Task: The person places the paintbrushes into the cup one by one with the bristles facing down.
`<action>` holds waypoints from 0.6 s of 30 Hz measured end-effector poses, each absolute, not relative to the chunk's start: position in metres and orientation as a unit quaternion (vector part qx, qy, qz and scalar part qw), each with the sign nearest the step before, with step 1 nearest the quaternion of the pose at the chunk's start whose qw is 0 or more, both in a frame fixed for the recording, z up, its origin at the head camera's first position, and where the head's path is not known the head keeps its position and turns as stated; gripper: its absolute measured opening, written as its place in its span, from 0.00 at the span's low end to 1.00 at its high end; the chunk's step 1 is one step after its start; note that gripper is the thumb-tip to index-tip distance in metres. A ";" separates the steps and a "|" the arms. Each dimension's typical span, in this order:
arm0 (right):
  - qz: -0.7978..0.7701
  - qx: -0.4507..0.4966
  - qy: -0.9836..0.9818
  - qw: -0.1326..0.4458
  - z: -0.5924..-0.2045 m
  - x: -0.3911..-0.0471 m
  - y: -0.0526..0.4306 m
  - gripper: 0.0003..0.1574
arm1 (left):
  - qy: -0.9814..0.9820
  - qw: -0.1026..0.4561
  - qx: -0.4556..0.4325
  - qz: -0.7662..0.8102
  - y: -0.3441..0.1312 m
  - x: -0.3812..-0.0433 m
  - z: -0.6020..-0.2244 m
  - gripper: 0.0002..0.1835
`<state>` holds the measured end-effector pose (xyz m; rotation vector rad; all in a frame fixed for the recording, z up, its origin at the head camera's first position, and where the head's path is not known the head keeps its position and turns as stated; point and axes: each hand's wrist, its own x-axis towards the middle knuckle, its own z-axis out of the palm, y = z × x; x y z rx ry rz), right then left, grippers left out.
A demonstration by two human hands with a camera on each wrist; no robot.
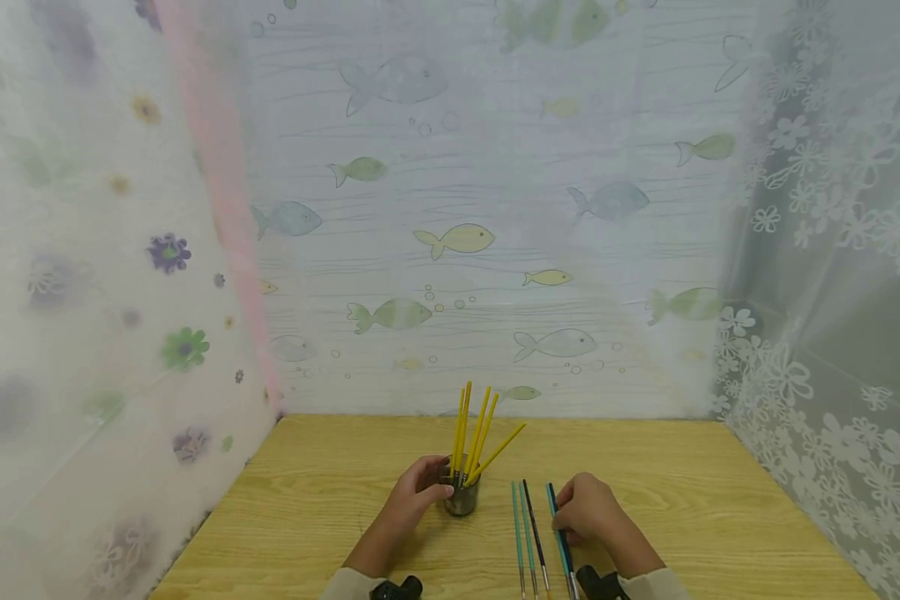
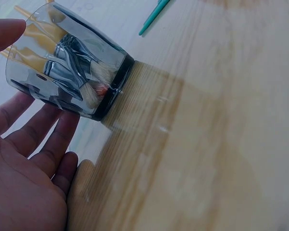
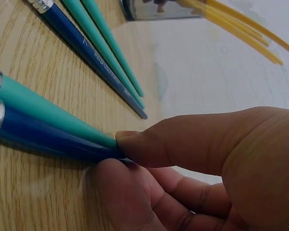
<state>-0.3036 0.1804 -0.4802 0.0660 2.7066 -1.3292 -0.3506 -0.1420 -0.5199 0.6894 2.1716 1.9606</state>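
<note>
A smoky see-through glass [image 1: 462, 503] stands on the table, holding several yellow-handled paintbrushes [image 1: 483, 421] with their bristles down. My left hand [image 1: 412, 502] grips the glass from the left, thumb on the near side and fingers round the other. Right of it, my right hand [image 1: 589, 508] pinches the handle ends of a turquoise paintbrush [image 3: 50, 103] and a dark blue paintbrush [image 3: 43, 134] between thumb and forefinger. These two lie side by side, close over the wood. Between the glass and this hand, two turquoise paintbrushes [image 1: 518, 533] and a dark blue paintbrush [image 1: 536, 525] lie on the table.
The light wooden table [image 1: 315, 533] ends at the back against a curtain [image 1: 465, 167] printed with fish. A flowered curtain [image 1: 105, 292] hangs along the left side, and a sheer one with white flowers [image 1: 832, 375] along the right.
</note>
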 end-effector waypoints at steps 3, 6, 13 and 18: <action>-0.442 0.024 0.895 0.062 -0.479 -0.303 0.180 0.17 | 0.721 0.065 0.229 0.651 -0.142 -0.350 -0.520 0.29; -0.440 0.022 0.896 0.058 -0.479 -0.302 0.179 0.16 | 0.720 0.064 0.231 0.652 -0.142 -0.350 -0.520 0.29; -0.410 0.009 0.911 0.034 -0.479 -0.300 0.180 0.10 | 0.719 0.065 0.233 0.651 -0.142 -0.350 -0.519 0.29; -0.420 0.011 0.907 0.038 -0.482 -0.301 0.182 0.11 | 0.724 0.066 0.229 0.647 -0.142 -0.350 -0.519 0.29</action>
